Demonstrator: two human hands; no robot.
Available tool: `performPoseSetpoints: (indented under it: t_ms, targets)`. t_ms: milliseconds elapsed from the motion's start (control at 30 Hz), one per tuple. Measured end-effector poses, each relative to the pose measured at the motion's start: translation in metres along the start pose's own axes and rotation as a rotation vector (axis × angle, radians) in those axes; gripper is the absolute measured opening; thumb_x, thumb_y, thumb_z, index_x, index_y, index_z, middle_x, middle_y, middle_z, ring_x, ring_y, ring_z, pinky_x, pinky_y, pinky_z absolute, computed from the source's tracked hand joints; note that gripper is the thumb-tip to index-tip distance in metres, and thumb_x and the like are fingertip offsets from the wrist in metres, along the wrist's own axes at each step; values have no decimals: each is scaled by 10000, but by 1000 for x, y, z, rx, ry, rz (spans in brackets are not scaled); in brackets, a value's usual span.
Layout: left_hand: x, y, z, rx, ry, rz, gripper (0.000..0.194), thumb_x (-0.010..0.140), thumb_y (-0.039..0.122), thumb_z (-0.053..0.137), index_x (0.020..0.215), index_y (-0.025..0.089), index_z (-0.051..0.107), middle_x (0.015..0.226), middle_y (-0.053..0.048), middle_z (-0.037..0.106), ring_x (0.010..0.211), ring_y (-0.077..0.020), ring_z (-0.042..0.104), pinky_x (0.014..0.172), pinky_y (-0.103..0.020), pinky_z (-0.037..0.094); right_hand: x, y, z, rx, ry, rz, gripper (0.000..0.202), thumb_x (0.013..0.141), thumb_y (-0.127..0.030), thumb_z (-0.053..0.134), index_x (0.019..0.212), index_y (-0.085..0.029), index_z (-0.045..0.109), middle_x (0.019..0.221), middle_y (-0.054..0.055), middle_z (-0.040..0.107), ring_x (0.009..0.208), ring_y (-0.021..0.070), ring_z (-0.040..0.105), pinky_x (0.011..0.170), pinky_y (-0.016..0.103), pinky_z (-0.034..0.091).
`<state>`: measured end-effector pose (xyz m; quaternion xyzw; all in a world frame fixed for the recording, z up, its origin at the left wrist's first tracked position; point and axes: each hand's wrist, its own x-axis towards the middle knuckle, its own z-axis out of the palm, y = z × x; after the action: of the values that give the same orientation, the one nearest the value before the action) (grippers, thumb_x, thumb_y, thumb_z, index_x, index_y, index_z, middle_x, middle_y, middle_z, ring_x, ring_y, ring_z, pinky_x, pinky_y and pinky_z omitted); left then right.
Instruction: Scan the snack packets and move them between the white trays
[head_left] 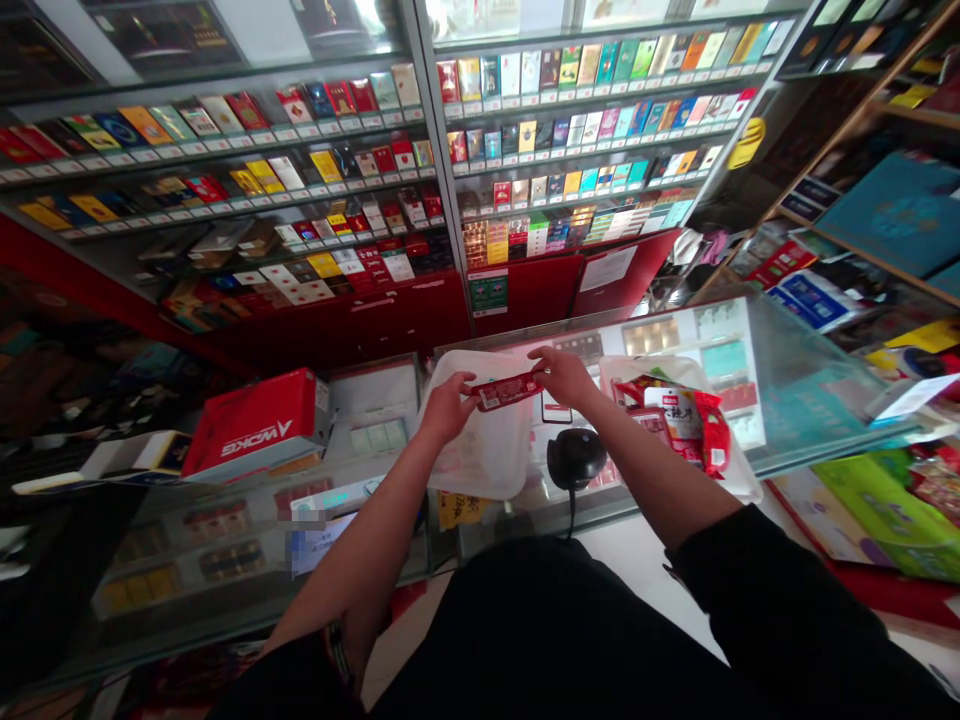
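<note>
A long, narrow red snack packet is stretched level between my two hands. My left hand pinches its left end, and my right hand grips the right end. Below the packet stands a translucent white plastic bin on the glass counter. To the right, a second white bin holds several snack packets, among them a white-and-red bag. Between the bins sits a black scanner with a cable, just below a phone that lies partly behind my right hand.
The glass counter runs across in front of me. A red shoebox stands on it at the left. Shelves of cigarette packs rise behind. On the right are a green package and wooden shelving.
</note>
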<state>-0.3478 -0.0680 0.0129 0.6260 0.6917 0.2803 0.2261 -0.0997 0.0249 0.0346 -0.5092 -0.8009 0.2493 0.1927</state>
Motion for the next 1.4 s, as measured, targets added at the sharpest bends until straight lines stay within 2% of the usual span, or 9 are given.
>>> performPoseSetpoints:
  t_ms: [133,367,633,900,1167,1400]
  targets:
    - [5,20,12,-46,-10,33,417,842,170,714,1250,218,641,1034,-29,802,1038,-218,725,993,-349,500,-10,21,-19,14,37,3,441,806,-79,648,1228,-198,690,998,19,796,995,213,703,934,325,498]
    - [15,47,50,-64,-48,91,423,844,181,728,1255,215,633,1036,-34,793,1033,-218,730,988,-352,504,-35,63,-40,23,106,35,398,808,-99,656,1184,-215,709,984,16,794,952,219,723,911,340,520]
    - [22,72,87,-65,-97,105,424,831,165,741,1240,205,637,1014,-34,782,1034,-222,727,962,-345,514,-61,91,-64,-12,141,67,379,803,-84,652,1154,-209,722,961,23,796,944,226,730,909,348,529]
    - [22,80,109,-71,-125,96,433,821,153,730,1243,200,641,1046,-47,778,1025,-227,727,966,-356,521,-75,105,-73,-23,129,98,387,792,-65,634,1135,-216,729,957,18,796,914,222,732,901,352,535]
    - [17,81,122,-50,-117,48,423,827,166,731,1240,208,654,1011,-47,779,991,-232,726,928,-348,526,-87,102,-79,-34,90,88,352,810,-80,643,1128,-202,731,954,31,795,932,234,730,914,365,528]
    - [14,88,128,-3,-64,97,351,832,172,725,1176,186,654,974,-51,778,1058,-258,693,1001,-392,493,-97,102,-82,-37,92,95,337,822,-79,626,1115,-199,742,982,45,793,947,231,728,920,361,531]
